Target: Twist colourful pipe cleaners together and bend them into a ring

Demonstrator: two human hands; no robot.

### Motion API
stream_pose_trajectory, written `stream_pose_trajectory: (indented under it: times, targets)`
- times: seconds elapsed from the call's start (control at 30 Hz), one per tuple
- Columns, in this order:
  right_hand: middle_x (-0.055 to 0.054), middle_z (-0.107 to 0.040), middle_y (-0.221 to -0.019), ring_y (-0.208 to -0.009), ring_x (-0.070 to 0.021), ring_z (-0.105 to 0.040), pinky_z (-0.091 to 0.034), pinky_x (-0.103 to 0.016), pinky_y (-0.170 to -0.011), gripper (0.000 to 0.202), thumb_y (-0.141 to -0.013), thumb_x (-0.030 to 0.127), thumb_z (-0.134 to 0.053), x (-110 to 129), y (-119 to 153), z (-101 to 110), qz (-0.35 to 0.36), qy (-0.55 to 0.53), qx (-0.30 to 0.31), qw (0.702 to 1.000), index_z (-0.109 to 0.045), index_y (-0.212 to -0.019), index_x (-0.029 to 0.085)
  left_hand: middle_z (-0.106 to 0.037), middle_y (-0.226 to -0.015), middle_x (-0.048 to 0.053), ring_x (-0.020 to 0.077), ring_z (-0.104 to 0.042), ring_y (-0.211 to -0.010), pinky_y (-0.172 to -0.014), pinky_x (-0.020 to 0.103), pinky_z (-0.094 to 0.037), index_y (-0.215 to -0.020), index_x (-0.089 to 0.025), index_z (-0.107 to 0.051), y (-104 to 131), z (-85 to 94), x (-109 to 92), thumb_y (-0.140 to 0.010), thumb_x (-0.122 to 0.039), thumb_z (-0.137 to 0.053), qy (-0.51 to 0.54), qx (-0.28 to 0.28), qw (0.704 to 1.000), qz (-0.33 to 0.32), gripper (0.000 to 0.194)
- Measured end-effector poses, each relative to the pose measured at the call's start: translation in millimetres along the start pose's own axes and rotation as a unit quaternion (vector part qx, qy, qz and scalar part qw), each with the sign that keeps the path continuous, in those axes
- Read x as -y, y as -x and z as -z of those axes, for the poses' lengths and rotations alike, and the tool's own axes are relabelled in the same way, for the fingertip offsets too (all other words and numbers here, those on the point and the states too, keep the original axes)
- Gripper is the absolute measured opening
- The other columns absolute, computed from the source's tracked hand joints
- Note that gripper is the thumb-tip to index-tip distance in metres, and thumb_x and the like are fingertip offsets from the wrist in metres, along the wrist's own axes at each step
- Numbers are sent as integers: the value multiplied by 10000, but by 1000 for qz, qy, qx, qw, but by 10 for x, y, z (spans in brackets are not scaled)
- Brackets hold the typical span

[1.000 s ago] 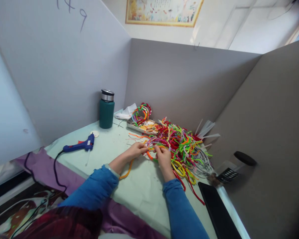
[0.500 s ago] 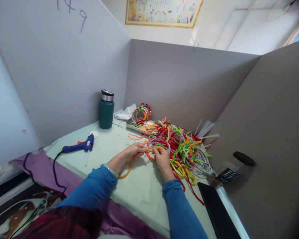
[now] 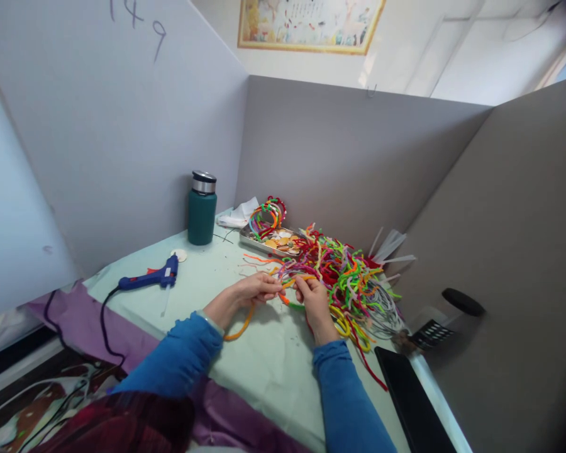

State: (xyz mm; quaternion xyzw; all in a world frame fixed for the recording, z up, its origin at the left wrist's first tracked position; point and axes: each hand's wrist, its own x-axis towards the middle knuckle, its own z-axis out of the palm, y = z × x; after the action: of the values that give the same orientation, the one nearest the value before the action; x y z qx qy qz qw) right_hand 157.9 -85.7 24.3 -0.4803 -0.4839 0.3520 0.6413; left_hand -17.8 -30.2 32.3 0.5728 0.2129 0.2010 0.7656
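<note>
Between my two hands runs an orange-yellow pipe cleaner (image 3: 290,283), and a length of it curves down below my left wrist. My left hand (image 3: 257,288) pinches it between thumb and fingertips. A short way to the right, my right hand (image 3: 312,299) pinches the same fuzzy strand near its end. An orange and green pipe cleaner (image 3: 294,305) shows just under the fingers. Right beyond my hands lies a tangled heap of many-coloured pipe cleaners (image 3: 344,264). How the strand is twisted at my fingertips is too small to tell.
A metal tray (image 3: 264,246) with round wooden pieces and bent pipe-cleaner rings stands at the back. To the left are a teal bottle (image 3: 202,217) and a blue glue gun (image 3: 151,277) with its cord. A black flat object (image 3: 412,399) lies at the right edge. Grey partitions (image 3: 349,157) enclose the table.
My right hand has moved slightly right, away from my left, drawing the orange-yellow pipe cleaner along. My left hand has shifted only a little to the right.
</note>
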Motion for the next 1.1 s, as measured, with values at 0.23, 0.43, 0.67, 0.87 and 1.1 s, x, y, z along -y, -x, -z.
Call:
stream_pose_trajectory:
  times: [0.23, 0.43, 0.67, 0.87, 1.1]
  targets:
    - [22, -564, -560, -407, -63, -396, -267, -204, -393, 319, -688, 465, -665, -2, -26, 38, -10, -74, -32, 997, -615, -720, 151, -515, -598, -25, -1, -225, -364, -361, 201, -83, -732, -121, -537, -23, -27, 44, -682, -403, -689, -35, -42, 998, -31, 324]
    - [43, -510, -453, -362, -74, -365, -248, -216, -369, 360, -660, 512, -663, -61, -12, -26, -36, 11, -15, 999, -577, -619, 165, -548, -584, -27, 13, -238, -352, -362, 206, -109, -827, -124, -580, -71, -33, 87, -667, -459, -675, -115, -114, 985, -52, 384]
    - [50, -445, -402, -377, -97, -381, -286, -232, -402, 348, -735, 476, -587, -108, -1, -29, 12, 120, -35, 992, -542, -565, 175, -428, -427, -67, 42, -304, -374, -401, 200, -167, -805, -120, -626, -132, -62, 128, -662, -518, -646, -214, -183, 957, -73, 423]
    - [-2, -559, -581, -562, -124, -483, -366, -237, -540, 290, -786, 398, -559, -75, 58, -91, 161, 197, 41, 966, -605, -617, 166, -337, -400, -85, 33, -225, -341, -383, 220, -107, -659, -142, -533, -105, -26, 88, -663, -451, -665, -133, -210, 967, -49, 336]
    - [31, -482, -460, -444, -110, -425, -322, -233, -451, 284, -762, 409, -576, -87, -2, 2, 66, 162, 22, 984, -589, -619, 163, -227, -388, -114, 31, -96, -342, -365, 205, -57, -735, -160, -518, -8, 12, 11, -663, -411, -691, -17, -15, 999, 42, 313]
